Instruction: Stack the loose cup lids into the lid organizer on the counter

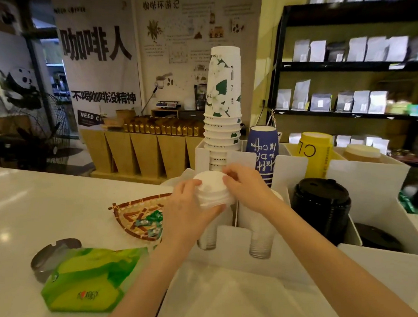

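A short stack of white cup lids (211,188) is held between both hands above the left front slot of the white lid organizer (232,239). My left hand (188,210) cups the stack from below and the left side. My right hand (247,184) grips its top and right edge. Translucent lids show through the two front cut-outs of the organizer. A stack of black lids (321,205) fills a slot to the right.
Tall stacks of paper cups, white (223,96), blue (262,151) and yellow (316,152), stand in the back slots. A woven tray of candies (139,215) and a green tissue pack (88,278) lie on the white counter at left. Shelves stand behind.
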{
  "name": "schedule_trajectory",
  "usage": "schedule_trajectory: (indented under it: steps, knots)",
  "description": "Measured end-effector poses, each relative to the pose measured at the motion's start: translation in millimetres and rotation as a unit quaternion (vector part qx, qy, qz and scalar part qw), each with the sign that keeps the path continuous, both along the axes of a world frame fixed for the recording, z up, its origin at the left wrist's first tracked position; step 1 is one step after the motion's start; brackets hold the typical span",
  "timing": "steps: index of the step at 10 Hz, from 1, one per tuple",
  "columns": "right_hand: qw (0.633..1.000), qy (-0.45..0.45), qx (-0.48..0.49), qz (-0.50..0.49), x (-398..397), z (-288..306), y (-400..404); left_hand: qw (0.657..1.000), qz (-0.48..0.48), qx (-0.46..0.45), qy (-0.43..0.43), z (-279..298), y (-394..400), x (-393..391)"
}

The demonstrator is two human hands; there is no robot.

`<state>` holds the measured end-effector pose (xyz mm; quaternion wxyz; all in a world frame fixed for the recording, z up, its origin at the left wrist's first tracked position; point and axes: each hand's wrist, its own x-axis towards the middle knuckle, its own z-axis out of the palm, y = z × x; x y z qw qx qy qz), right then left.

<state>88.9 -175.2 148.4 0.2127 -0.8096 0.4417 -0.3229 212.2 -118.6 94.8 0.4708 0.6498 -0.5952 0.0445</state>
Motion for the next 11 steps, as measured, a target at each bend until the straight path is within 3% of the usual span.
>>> schedule_trajectory:
  steps: [3,6,8,10,11]
  knots:
    - [0.981,0.174,-0.075,-0.05,6.6,-17.8,-13.4,0.997,0.038,0.009,-0.064,-22.6,-9.1,4.8]
    - [0.924,0.315,-0.198,-0.086,13.5,-24.9,-11.8,0.995,0.024,0.049,-0.081,-20.7,-5.9,6.6]
    - [0.917,0.314,-0.227,-0.1,12.4,-26.8,-3.8,0.979,-0.031,0.148,-0.137,-3.9,0.7,16.7]
    - [0.903,0.365,-0.21,-0.078,5.3,-28.9,7.7,0.969,-0.048,0.181,-0.161,1.4,6.8,15.4]
    - [0.944,0.276,-0.172,-0.047,-6.4,-22.8,7.8,0.959,-0.067,0.244,-0.126,18.0,5.1,16.9]
